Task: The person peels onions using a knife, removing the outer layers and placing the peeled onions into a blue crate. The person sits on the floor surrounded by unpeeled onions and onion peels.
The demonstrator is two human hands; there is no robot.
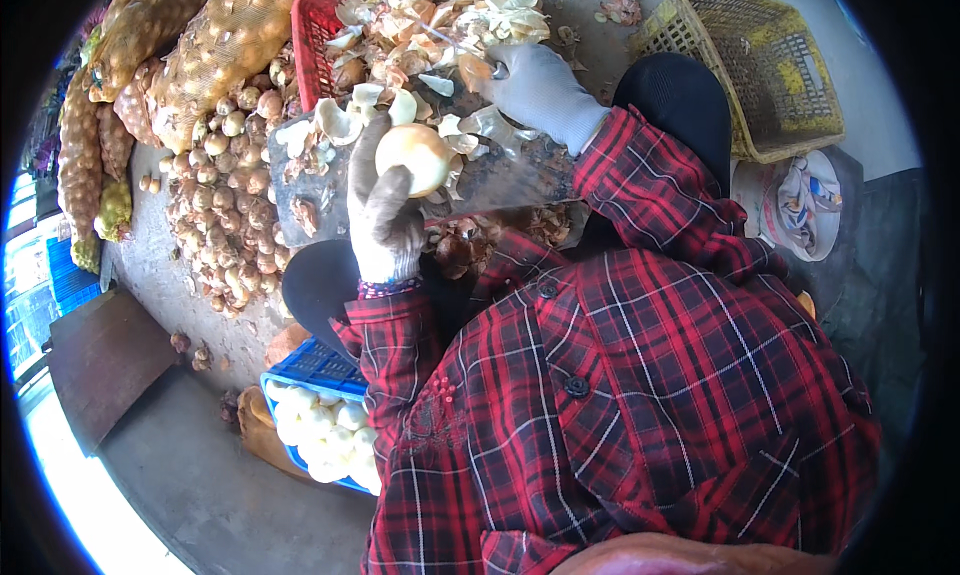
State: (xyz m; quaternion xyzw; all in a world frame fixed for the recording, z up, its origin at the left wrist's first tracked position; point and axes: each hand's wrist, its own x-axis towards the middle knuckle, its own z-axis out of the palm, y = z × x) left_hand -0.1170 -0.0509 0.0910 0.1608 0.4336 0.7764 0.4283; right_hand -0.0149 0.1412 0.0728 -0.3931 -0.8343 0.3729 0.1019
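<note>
My left hand, in a soiled white knit glove, holds a partly peeled onion between thumb and fingers above a dark board. To its upper right, my right hand, in a pale grey glove, pinches a piece of brown onion skin. A thin, pale strip reaches left from near its fingertips; whether it is a knife blade I cannot tell. Loose onion skins lie on the board around both hands. Behind them, more skins are heaped over a red plastic crate.
Unpeeled onions are piled on the floor at left, below full mesh sacks. A blue crate of peeled onions stands beside me at lower left. A yellow plastic crate is at upper right, near a white sack.
</note>
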